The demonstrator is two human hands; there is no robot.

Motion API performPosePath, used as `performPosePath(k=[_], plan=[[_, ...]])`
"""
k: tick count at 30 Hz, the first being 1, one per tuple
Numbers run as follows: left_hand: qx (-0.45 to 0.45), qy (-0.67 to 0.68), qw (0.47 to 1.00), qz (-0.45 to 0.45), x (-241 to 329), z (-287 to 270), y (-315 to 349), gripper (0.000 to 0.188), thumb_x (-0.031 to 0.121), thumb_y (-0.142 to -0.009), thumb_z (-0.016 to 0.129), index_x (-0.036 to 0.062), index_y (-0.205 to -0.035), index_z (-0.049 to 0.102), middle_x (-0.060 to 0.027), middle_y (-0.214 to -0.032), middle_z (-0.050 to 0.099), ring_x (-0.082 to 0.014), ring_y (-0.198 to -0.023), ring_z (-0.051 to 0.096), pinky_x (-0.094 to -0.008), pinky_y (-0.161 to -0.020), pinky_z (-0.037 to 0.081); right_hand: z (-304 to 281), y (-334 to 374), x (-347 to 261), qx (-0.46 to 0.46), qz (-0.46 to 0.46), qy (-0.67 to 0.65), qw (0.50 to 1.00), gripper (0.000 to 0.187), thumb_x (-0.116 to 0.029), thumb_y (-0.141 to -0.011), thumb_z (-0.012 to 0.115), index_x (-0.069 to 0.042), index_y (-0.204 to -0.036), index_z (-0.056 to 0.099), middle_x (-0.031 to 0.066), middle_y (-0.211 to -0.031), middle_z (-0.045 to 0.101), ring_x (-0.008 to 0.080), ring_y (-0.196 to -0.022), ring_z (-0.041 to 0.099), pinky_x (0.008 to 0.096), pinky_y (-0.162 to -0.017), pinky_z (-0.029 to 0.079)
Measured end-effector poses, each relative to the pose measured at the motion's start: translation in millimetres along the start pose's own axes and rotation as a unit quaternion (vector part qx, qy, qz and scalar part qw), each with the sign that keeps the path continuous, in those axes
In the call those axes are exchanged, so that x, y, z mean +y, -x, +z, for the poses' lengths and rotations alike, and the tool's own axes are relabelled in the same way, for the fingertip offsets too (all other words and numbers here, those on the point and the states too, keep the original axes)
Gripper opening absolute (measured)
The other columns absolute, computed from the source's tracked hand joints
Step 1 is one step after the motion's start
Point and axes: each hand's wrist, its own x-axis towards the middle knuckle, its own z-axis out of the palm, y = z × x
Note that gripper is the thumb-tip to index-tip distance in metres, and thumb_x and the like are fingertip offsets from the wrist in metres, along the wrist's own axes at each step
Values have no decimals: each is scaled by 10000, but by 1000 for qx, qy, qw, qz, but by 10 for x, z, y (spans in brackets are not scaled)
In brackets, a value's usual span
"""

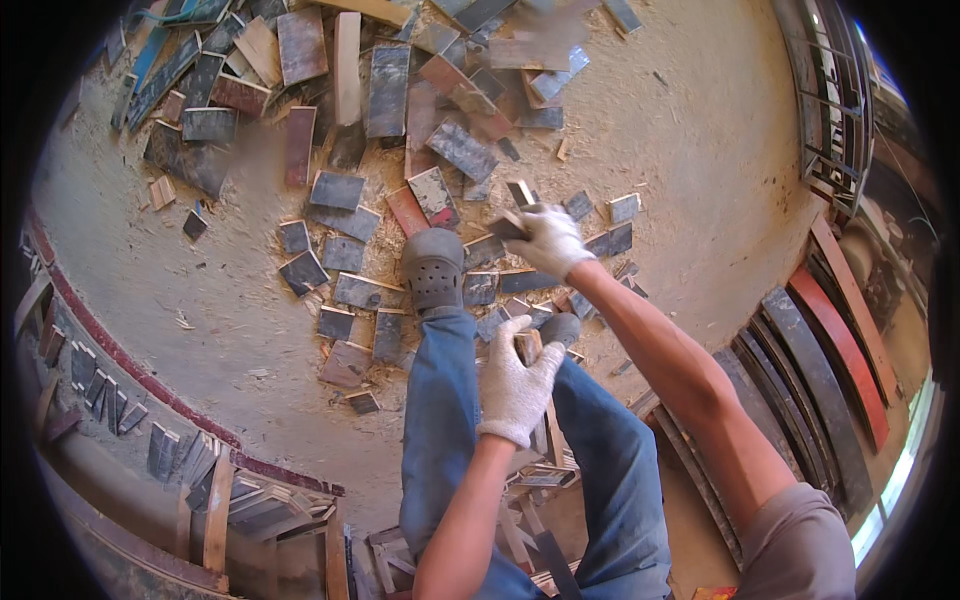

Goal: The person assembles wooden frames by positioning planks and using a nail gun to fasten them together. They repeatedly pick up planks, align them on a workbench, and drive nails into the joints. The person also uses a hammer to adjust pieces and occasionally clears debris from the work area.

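White work gloves cover both hands. My right hand [552, 240], reaching forward over the scattered pieces, is closed on a short dark-faced wood offcut [508, 224]. Another small offcut [520, 193] shows just past its fingertips; motion blur hides whether it is gripped too. Closer in, between my knees, my left hand [516, 388] has its thumb and a finger around a narrow brown wood piece [531, 348], partly hidden by the glove. Several black-faced plywood offcuts [362, 292] lie around my grey clog [433, 270], mixed with wood chips.
A big heap of offcuts and longer boards [388, 90] spreads across the far floor. Short pieces are stacked on edge in wooden frames [217, 510] at the lower left. Long curved-looking boards [815, 340] and a dark metal rack [835, 110] stand to the right. Sawdust covers the floor [690, 150].
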Motion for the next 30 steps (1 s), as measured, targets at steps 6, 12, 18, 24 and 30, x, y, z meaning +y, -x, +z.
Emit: performPosePath(k=[6, 12, 18, 24, 30], plan=[[-62, -36, 989, -133, 390, -588, -62, 614, 281, -911, 760, 86, -1423, 483, -236, -1310, 611, -333, -1173, 643, -434, -1011, 495, 918, -1171, -1020, 74, 172, 1, 982, 417, -394, -770, 806, -145, -1103, 776, 259, -1299, 567, 399, -1105, 584, 479, -975, 495], [45, 553, 830, -58, 149, -1389, 5, 662, 95, -973, 671, 135, -1564, 374, -221, -1493, 491, -385, -1331, 549, -552, -1066, 505, -56, -603, -1187, 127, 31, -72, 989, 331, -330, -769, 820, -82, -983, 775, 159, -1013, 686, 279, -908, 662, 376, -809, 540], [33, 697, 705, 128, 420, -2051, 973, 771, 199, -889, 794, 158, -1555, 408, -232, -1516, 476, -415, -1322, 559, -613, -1033, 552, -2080, 1398, -2510, -265, 84, -357, 892, 322, -269, -803, 892, -28, -971, 759, 18, -935, 702, 116, -860, 632, 279, -763, 514], [60, 674, 693, 250, 1393, -3045, 2212, 897, 334, -848, 836, 150, -1581, 353, -223, -1477, 510, -404, -1288, 584, -568, -1033, 561, -2689, 2359, -4491, -264, -268, -242, 895, 328, -200, -769, 915, 21, -923, 729, 67, -979, 639, 187, -915, 586, 345, -807, 486], [4, 734, 594, 328, 2063, -4059, 3127, 805, 652, -925, 586, 240, -1583, 373, -198, -1502, 508, -363, -1336, 553, -540, -1040, 565, -3150, 3136, -6201, -55, -430, -109, 895, 345, -181, -802, 876, 3, -1055, 731, 157, -1232, 681, 257, -1111, 631, 392, -944, 497]])
